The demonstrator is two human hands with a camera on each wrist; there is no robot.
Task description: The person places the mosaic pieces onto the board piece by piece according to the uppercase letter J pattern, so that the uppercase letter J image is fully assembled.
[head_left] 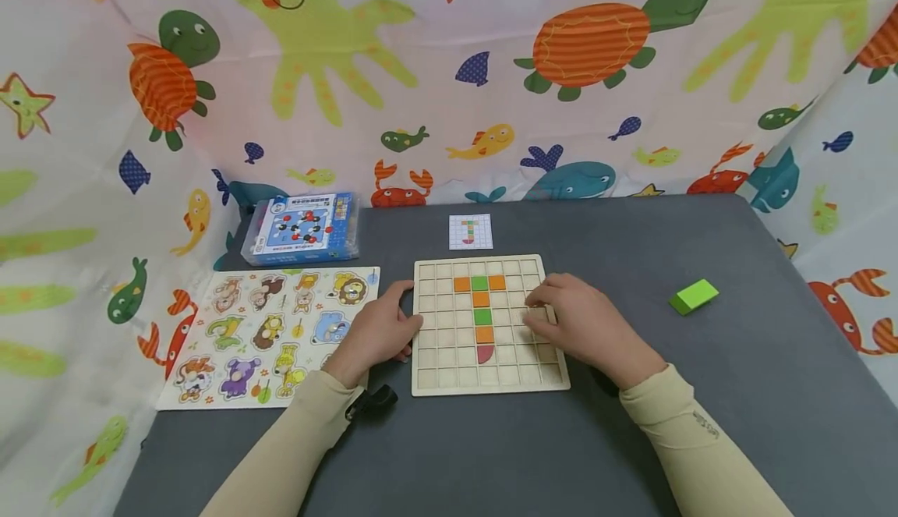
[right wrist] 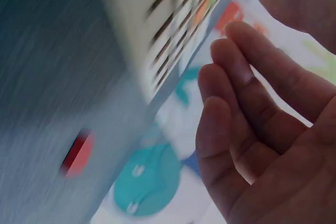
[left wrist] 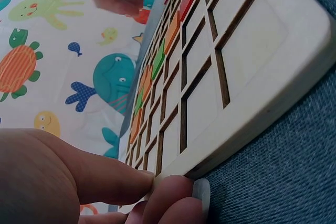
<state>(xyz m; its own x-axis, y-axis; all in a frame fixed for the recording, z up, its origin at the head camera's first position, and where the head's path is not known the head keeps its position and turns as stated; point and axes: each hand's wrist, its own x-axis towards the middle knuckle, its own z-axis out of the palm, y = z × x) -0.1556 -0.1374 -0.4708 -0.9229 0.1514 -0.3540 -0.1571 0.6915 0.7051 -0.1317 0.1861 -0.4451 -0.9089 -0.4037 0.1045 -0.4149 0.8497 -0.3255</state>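
A square wooden grid board [head_left: 449, 377] lies on the table, with orange, green and pinkish-red tiles [head_left: 482, 316] forming a J-like shape in its cells. My left hand [head_left: 379, 334] pinches the board's left edge, thumb on the rim; the left wrist view shows this thumb [left wrist: 113, 177] and the fingertips close up. Over the board's right side hovers my right hand [head_left: 585, 326]. Its fingers [right wrist: 268, 98] are loosely bent and hold nothing in the right wrist view. A small card [head_left: 471, 222] with a matching J pattern lies behind the board.
Left of the board is an animal picture board [head_left: 238, 331], with a blue boxed set [head_left: 302, 228] behind it. A green block [head_left: 694, 296] lies to the right. The right wrist view shows a blurred red piece [right wrist: 79, 153] on the table. A patterned cloth [head_left: 435, 111] hangs behind.
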